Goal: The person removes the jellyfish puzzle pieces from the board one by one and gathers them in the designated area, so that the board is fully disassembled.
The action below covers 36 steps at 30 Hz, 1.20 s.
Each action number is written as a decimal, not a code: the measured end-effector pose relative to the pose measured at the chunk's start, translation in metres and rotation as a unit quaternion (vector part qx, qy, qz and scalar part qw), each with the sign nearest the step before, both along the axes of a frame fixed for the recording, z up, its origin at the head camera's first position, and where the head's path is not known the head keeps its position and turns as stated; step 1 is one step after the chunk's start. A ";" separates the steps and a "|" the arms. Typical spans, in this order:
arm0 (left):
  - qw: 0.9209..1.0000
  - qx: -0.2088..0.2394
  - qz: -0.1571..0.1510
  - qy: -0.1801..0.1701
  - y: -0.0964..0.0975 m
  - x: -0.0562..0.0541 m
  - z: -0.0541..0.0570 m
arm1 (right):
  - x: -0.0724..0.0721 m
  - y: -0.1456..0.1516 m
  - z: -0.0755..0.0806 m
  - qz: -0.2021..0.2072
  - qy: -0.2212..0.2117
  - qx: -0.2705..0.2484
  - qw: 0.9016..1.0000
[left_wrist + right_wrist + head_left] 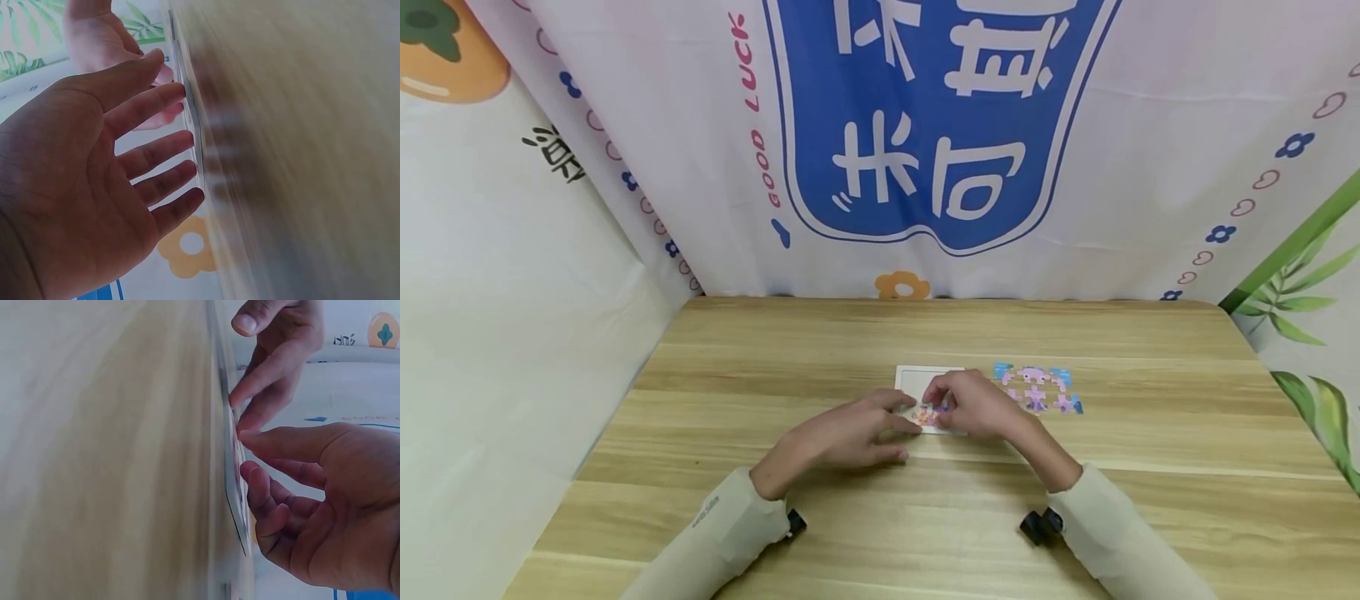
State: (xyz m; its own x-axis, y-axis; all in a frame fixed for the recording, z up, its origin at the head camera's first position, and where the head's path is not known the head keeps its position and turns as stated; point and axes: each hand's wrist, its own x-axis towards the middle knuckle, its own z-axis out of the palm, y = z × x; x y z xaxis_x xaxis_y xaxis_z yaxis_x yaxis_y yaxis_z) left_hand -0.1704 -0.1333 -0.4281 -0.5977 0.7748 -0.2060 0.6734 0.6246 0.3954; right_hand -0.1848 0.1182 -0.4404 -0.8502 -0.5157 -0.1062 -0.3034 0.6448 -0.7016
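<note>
A small white puzzle tray (929, 370) lies on the table, with colourful joined pieces (927, 414) along its near side. My left hand (857, 432) is at the tray's left edge, its fingers spread and nearly straight, fingertips right at the rim. From the right, my right hand (977, 404) reaches over the tray. In the right wrist view its thumb (281, 442) and curled fingers meet the tray surface around a puzzle piece, which they mostly hide. Loose and joined pink and blue puzzle pieces (1034, 376) lie right of the tray.
The wooden table (775, 350) carries the tray and the pieces. Behind it hangs a printed cloth (700, 167) with a blue emblem, and a pale cloth covers the left side. Black wrist cameras (1041, 527) sit under the light sleeves (1131, 533).
</note>
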 end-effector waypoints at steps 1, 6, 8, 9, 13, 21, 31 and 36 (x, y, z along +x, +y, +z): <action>1.000 0.000 0.000 0.000 0.000 0.000 0.000 | 0.000 -0.002 0.000 0.001 0.003 0.003 1.000; 1.000 0.000 -0.001 -0.004 0.000 0.000 0.001 | -0.001 -0.005 -0.004 -0.003 0.017 0.016 1.000; 1.000 0.001 -0.001 -0.005 -0.001 0.000 0.001 | -0.001 -0.006 -0.004 -0.007 0.019 0.017 1.000; 1.000 0.002 -0.002 -0.006 -0.001 0.000 0.001 | -0.001 -0.006 -0.004 -0.008 0.018 0.018 1.000; 1.000 0.004 -0.003 -0.006 -0.001 0.000 0.000 | -0.001 -0.006 -0.005 -0.012 0.015 0.014 1.000; 1.000 0.005 0.002 -0.007 -0.001 -0.001 -0.001 | 0.000 -0.007 -0.005 -0.018 0.014 0.014 1.000; 1.000 0.007 0.000 -0.009 -0.001 -0.001 -0.002 | 0.002 -0.003 -0.002 -0.008 0.010 -0.023 1.000; 1.000 0.007 0.001 -0.005 -0.001 -0.001 -0.003 | 0.003 0.000 -0.001 0.004 -0.019 -0.058 0.998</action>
